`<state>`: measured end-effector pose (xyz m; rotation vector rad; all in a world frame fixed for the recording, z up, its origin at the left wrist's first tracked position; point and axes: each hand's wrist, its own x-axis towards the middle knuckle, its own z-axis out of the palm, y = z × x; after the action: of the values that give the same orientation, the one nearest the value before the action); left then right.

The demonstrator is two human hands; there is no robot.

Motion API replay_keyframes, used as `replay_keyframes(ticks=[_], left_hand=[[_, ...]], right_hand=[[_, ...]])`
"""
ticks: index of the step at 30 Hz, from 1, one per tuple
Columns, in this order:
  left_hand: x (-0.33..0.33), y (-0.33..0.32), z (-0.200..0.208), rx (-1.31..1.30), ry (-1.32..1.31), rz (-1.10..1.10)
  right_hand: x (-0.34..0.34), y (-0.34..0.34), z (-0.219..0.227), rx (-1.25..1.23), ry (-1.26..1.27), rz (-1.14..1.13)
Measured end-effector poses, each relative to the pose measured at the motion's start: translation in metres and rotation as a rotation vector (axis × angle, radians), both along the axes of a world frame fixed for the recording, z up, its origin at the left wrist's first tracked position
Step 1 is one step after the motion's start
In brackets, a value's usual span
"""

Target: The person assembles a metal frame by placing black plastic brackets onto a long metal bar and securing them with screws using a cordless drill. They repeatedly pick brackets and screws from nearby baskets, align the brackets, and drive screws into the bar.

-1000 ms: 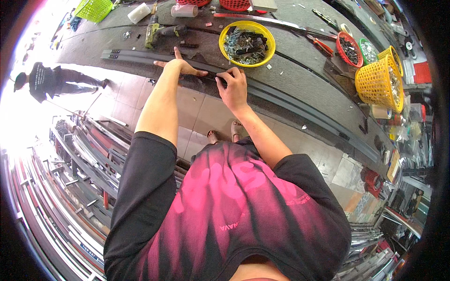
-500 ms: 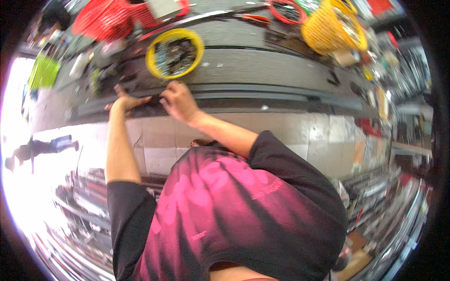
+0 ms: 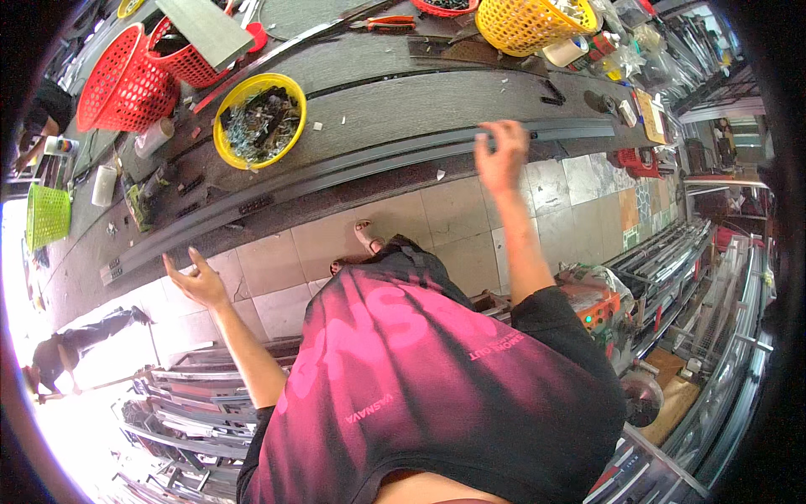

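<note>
Head view: the left hand (image 3: 200, 282) hangs spread and empty just off the dark grey, flat-topped bench (image 3: 403, 109), while the right hand (image 3: 505, 160), fingers curled, hovers at the long, dark-grey, grooved profile (image 3: 386, 160), any pinch unclear. Slim and straight, the profile lies along the bench's front, small black pieces (image 3: 256, 204) already sitting on it; what's left, I can't tell.

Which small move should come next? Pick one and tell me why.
Probably bring the left hand onto the left part of the long grey profile to steady it: that hand is open and grips nothing, its fingertips near the profile's edge, while the right hand is over the profile's right part, though whether it touches is unclear.
</note>
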<state>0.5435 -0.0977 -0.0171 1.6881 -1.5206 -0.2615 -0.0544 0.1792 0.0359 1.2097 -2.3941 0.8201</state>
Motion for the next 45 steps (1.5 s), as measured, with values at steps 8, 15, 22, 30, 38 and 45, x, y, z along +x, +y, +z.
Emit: replay_keyframes(ticks=[8, 15, 22, 30, 38, 45], left_hand=[[0.034, 0.151, -0.228, 0.970, 0.388, -0.154], [0.054, 0.273, -0.307, 1.882, 0.220, -0.353], [0.067, 0.215, -0.280, 1.431, 0.422, -0.187], [-0.027, 0.156, -0.135, 0.475, 0.271, 0.010], [-0.128, 0.170, -0.049, 0.334, 0.343, 0.108], [-0.086, 0.130, -0.006, 0.203, -0.032, 0.141]], right_hand=[[-0.088, 0.083, -0.027, 0.059, 0.028, -0.223], [-0.069, 0.090, -0.041, 0.110, -0.047, -0.193], [-0.083, 0.091, -0.056, 0.174, 0.016, -0.119], [-0.077, 0.091, -0.066, 0.112, -0.016, -0.274], [0.015, 0.015, -0.030, -0.250, -0.141, 0.150], [0.160, -0.095, 0.003, -0.092, -0.357, 0.929]])
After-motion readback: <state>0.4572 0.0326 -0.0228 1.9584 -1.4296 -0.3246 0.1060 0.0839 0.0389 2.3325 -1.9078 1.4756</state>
